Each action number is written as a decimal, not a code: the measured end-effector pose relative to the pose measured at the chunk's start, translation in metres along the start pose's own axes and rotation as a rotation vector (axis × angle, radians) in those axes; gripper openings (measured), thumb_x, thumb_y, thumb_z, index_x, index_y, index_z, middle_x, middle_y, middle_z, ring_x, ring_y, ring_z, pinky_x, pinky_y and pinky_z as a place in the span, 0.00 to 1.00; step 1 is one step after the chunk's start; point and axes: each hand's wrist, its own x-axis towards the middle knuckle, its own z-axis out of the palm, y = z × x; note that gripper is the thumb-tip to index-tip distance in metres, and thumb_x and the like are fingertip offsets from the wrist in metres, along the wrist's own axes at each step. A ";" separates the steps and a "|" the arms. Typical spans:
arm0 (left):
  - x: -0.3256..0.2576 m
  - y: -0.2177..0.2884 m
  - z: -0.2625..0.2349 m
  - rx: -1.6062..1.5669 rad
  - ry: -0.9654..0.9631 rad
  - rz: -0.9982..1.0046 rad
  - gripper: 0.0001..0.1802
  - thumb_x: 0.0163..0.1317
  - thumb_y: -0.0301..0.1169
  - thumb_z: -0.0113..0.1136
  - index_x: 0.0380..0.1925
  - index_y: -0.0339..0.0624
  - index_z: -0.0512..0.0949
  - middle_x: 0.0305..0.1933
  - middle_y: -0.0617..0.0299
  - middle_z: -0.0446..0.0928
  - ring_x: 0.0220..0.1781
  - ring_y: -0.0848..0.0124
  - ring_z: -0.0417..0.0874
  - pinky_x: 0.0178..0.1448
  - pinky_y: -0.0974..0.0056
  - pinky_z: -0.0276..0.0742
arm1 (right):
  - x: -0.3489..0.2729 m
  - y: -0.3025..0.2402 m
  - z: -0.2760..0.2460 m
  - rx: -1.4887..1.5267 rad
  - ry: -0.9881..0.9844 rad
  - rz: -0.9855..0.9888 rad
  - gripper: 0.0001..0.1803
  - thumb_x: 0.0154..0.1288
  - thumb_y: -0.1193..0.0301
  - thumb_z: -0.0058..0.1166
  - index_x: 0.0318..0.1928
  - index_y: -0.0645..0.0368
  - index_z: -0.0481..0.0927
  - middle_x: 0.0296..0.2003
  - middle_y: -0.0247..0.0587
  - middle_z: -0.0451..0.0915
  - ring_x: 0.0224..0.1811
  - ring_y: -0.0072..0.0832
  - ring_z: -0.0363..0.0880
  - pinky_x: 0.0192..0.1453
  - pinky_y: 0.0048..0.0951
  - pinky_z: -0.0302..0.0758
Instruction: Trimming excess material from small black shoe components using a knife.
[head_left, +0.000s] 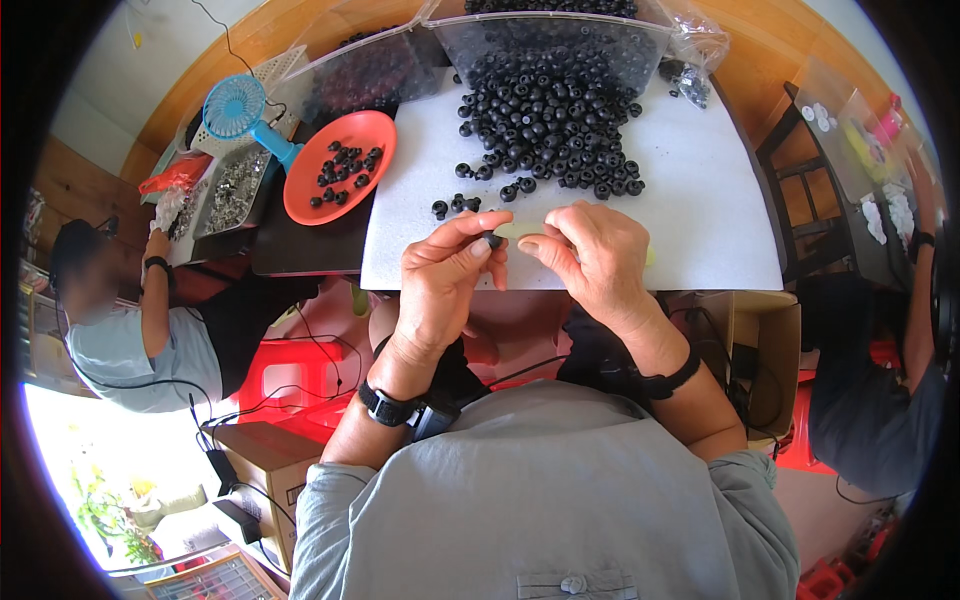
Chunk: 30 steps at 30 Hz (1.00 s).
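My left hand (443, 272) is closed, pinching a small round black part (491, 240) between thumb and fingertips over the near edge of the white work surface (690, 210). My right hand (602, 258) is closed too, its thumb and fingers gripping a pale, whitish strip-like piece (516, 230) whose tip meets the left fingertips by the black part. Exactly what the strip is cannot be made out. Beyond my hands spreads a heap of the same knob-like black parts (550, 125), with a few loose ones (455, 205) close to my left fingers.
Behind the heap, a clear plastic bin (655, 45) spills black parts. An orange-red plate (300, 200) with several parts lies left, near a blue fan (234, 108) and a metal tray (262, 215). Co-workers sit at both sides. A cardboard box (775, 330) stands below the table's right.
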 end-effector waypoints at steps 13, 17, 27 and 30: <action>0.001 -0.005 -0.002 -0.041 0.034 -0.002 0.12 0.74 0.19 0.57 0.53 0.29 0.83 0.50 0.55 0.82 0.38 0.65 0.84 0.41 0.63 0.82 | 0.001 0.001 0.003 -0.001 0.002 -0.050 0.18 0.61 0.58 0.71 0.31 0.53 0.75 0.23 0.35 0.75 0.23 0.37 0.77 0.26 0.39 0.71; 0.001 -0.005 0.000 -0.031 0.042 -0.006 0.12 0.74 0.19 0.56 0.53 0.29 0.83 0.50 0.55 0.82 0.38 0.65 0.83 0.41 0.63 0.82 | 0.001 0.002 0.002 -0.014 -0.015 -0.051 0.18 0.61 0.58 0.71 0.31 0.53 0.75 0.23 0.35 0.75 0.23 0.38 0.77 0.26 0.39 0.71; -0.001 0.014 0.007 0.122 0.132 0.034 0.13 0.72 0.19 0.58 0.53 0.28 0.83 0.46 0.54 0.82 0.38 0.66 0.82 0.40 0.63 0.80 | -0.001 0.001 0.002 0.044 0.029 -0.088 0.19 0.60 0.57 0.72 0.30 0.53 0.74 0.23 0.35 0.74 0.23 0.37 0.75 0.27 0.39 0.70; 0.014 0.047 -0.015 0.425 0.242 0.240 0.14 0.65 0.17 0.61 0.50 0.27 0.85 0.42 0.56 0.83 0.33 0.71 0.82 0.37 0.66 0.81 | -0.004 0.002 0.003 0.008 0.034 -0.095 0.18 0.58 0.59 0.74 0.31 0.53 0.76 0.22 0.33 0.74 0.22 0.35 0.74 0.26 0.37 0.68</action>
